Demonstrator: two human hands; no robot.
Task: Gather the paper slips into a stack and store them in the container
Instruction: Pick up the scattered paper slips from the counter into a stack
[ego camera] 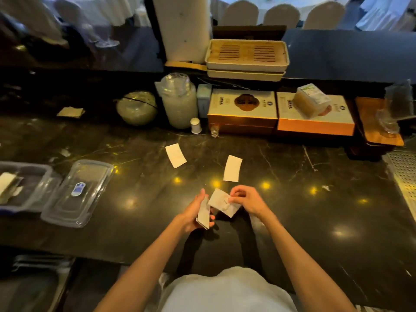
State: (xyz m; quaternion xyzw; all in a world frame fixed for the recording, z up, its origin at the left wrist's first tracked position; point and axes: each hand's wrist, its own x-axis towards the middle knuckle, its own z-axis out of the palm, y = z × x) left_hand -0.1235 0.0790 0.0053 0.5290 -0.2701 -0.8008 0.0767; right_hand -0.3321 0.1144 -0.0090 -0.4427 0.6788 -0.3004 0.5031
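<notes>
My left hand [195,212] holds a small stack of paper slips [204,215] upright on its edge, just above the dark marble counter. My right hand [245,200] pinches a single white slip [219,202] right beside that stack. Two more white slips lie flat on the counter beyond my hands, one [175,155] to the left and one [232,168] nearer the right. The clear plastic container [33,176] stands open at the far left with some paper in it, and its clear lid [77,193] lies beside it.
Along the back of the counter [315,221] stand a round jar [136,107], a tall plastic jar [179,100], a small white shaker [195,125], two gift boxes [243,111] and stacked trays [247,56]. A perforated metal grate [403,172] is at the right edge.
</notes>
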